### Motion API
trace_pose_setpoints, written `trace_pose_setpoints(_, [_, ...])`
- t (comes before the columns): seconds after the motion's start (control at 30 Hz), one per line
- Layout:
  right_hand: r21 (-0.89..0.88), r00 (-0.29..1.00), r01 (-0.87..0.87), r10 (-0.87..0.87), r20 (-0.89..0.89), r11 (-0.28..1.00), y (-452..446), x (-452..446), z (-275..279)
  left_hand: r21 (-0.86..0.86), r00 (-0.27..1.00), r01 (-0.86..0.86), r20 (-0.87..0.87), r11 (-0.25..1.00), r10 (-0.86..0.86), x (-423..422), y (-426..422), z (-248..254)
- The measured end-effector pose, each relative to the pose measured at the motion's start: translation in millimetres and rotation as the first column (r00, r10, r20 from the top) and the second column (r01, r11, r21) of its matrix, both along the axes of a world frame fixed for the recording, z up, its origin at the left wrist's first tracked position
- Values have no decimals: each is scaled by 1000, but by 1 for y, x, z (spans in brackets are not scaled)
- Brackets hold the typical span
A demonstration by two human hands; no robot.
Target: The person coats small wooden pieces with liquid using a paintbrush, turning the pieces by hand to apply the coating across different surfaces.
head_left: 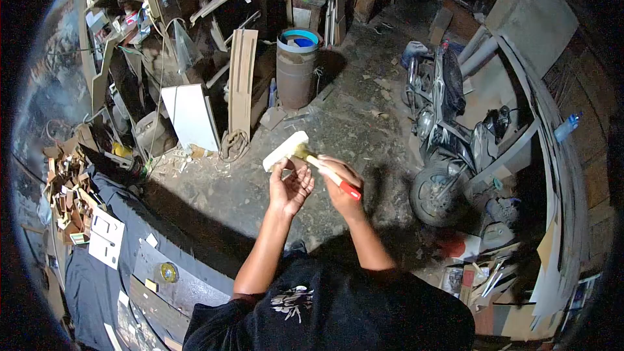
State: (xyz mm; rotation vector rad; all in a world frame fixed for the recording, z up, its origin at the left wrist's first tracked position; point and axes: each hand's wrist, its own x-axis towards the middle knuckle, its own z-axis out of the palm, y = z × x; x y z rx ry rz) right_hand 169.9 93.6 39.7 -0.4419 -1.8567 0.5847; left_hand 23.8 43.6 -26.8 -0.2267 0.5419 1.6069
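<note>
A wide brush-like tool with a pale, long head (pixel 286 149) and a light handle ending in a red grip (pixel 350 190) is held above the floor, in front of my chest. My right hand (pixel 341 179) is closed around the handle near the red end. Below the pale head is my left hand (pixel 291 188), palm up, its thumb touching the underside of the head and its other fingers curled loosely. The exact contact of those fingers is hard to see.
A motorcycle (pixel 442 117) stands at the right. A brown barrel (pixel 296 71) with a blue rim, a leaning board (pixel 242 81) and a white panel (pixel 190 117) are ahead. At lower left, a cloth-covered surface (pixel 97 286) bears a glass jar (pixel 168 272) beside wood scraps (pixel 70 195).
</note>
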Motion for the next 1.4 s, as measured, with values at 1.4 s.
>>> trace_pose_setpoints(1.4, [12, 1000, -8, 7, 19, 1000, -8, -17, 25, 73, 996, -88, 31, 993, 86, -13, -15, 14])
